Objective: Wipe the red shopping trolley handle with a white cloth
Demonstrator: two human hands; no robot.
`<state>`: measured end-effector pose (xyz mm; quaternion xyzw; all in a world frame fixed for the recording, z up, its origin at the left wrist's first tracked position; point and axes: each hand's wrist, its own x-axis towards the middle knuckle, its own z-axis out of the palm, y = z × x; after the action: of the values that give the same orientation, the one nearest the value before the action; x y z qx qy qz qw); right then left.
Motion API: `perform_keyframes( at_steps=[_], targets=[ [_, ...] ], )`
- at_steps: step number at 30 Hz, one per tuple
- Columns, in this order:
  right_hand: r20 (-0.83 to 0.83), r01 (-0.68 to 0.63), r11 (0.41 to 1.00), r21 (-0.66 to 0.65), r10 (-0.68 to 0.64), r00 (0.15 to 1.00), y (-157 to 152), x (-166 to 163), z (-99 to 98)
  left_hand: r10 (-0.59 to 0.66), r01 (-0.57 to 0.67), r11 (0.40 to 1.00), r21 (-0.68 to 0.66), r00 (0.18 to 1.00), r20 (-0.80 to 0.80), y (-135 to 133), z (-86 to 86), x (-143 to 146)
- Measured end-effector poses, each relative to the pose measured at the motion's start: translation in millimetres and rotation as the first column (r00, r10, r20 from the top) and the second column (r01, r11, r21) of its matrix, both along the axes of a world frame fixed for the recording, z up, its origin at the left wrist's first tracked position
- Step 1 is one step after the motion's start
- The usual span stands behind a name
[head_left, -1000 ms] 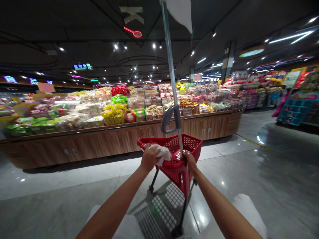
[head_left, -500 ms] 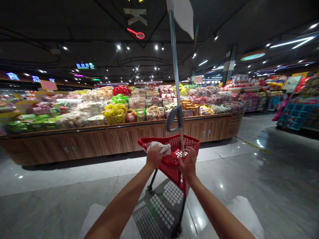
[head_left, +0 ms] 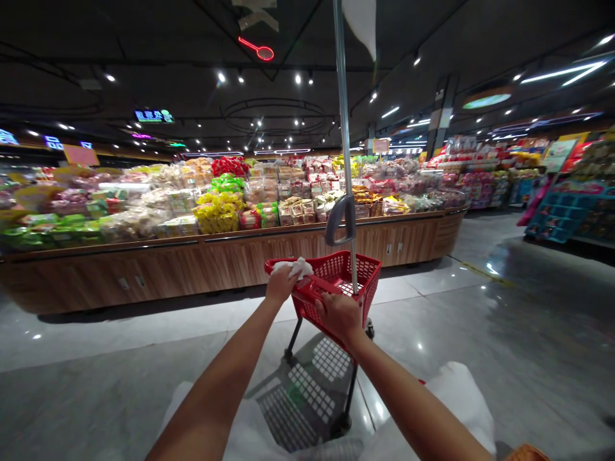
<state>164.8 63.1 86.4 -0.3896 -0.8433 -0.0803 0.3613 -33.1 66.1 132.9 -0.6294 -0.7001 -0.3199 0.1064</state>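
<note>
A small red shopping cart [head_left: 369, 282] with a perforated basket and dark legs stands in front of me. My left hand [head_left: 279, 285] is closed on a white cloth [head_left: 300, 268], which lies against the left part of the cart's near rim. My right hand [head_left: 342, 315] is wrapped over the same rim farther right, gripping the cart; its palm side is hidden. Just beyond it, a metal pole [head_left: 346, 121] rises from the basket's right side. The pole carries a grey loop handle [head_left: 329, 224] and, high up, a white flag-like piece [head_left: 364, 27].
Behind the cart runs a long wood-panelled display counter [head_left: 173, 272] heaped with packaged goods. At right, a blue rack [head_left: 552, 214] and stacked products line the aisle. Shiny grey floor [head_left: 480, 333] surrounds the cart. Something orange [head_left: 527, 453] shows at the bottom right edge.
My right hand has shifted left along the rim, away from the pole's base. My left hand and the cloth have slid a little left. The view has tilted slightly downward.
</note>
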Motion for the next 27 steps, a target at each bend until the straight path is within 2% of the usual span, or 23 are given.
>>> perform_keyframes(
  at_steps=[3,5,7,9,11,13,15,18,20,22,24,27],
  targets=[
    [-0.113,-0.012,1.0,-0.008,0.011,0.994,7.3,3.7,-7.8,-0.037,0.037,0.993,0.111,0.999,-0.004,-10.3,-14.7,16.0],
    [-0.161,-0.005,1.0,-0.005,0.004,0.987,12.5,8.1,-12.2,-0.108,0.11,0.979,0.174,0.994,-0.023,-21.3,-25.5,33.7],
    [-0.182,0.015,1.0,0.021,-0.011,0.983,17.7,14.2,-15.5,-0.19,0.201,0.963,0.182,0.979,-0.076,-30.0,-30.4,50.4],
    [-0.19,0.037,0.998,0.048,-0.027,0.981,22.6,21.0,-17.2,-0.252,0.272,0.953,0.13,0.956,-0.149,-30.9,-25.7,61.8],
    [-0.188,0.042,0.996,0.075,-0.027,0.982,27.0,27.7,-17.8,-0.278,0.294,0.955,0.045,0.936,-0.216,-22.1,-12.1,65.1],
    [-0.183,0.031,0.994,0.106,-0.011,0.983,31.1,33.8,-17.5,-0.262,0.256,0.965,-0.06,0.926,-0.27,-6.5,5.3,59.0],
    [-0.171,0.013,0.992,0.127,0.01,0.985,35.1,39.3,-17.1,-0.185,0.142,0.976,-0.164,0.941,-0.285,9.4,19.5,44.2],
    [-0.152,-0.005,0.993,0.121,0.023,0.988,41.5,46.8,-16.6,-0.021,-0.036,0.969,-0.244,0.973,-0.228,20.0,22.1,17.2],
    [-0.159,0.009,0.994,0.112,0.009,0.987,45.9,50.7,-16.8,0.028,-0.062,0.982,-0.181,0.983,-0.181,14.7,10.9,8.0],
    [-0.18,0.038,0.992,0.12,-0.016,0.984,49.5,53.0,-17.5,0.02,-0.027,0.999,-0.044,0.988,-0.156,2.9,-4.9,13.5],
    [-0.202,0.076,0.988,0.134,-0.048,0.978,51.8,53.2,-18.2,-0.022,0.033,0.997,0.069,0.988,-0.152,-9.1,-18.2,33.8],
    [-0.202,0.104,0.982,0.158,-0.071,0.977,52.3,50.8,-17.9,-0.132,0.154,0.983,0.1,0.97,-0.205,-15.2,-23.5,77.1]
  ],
)
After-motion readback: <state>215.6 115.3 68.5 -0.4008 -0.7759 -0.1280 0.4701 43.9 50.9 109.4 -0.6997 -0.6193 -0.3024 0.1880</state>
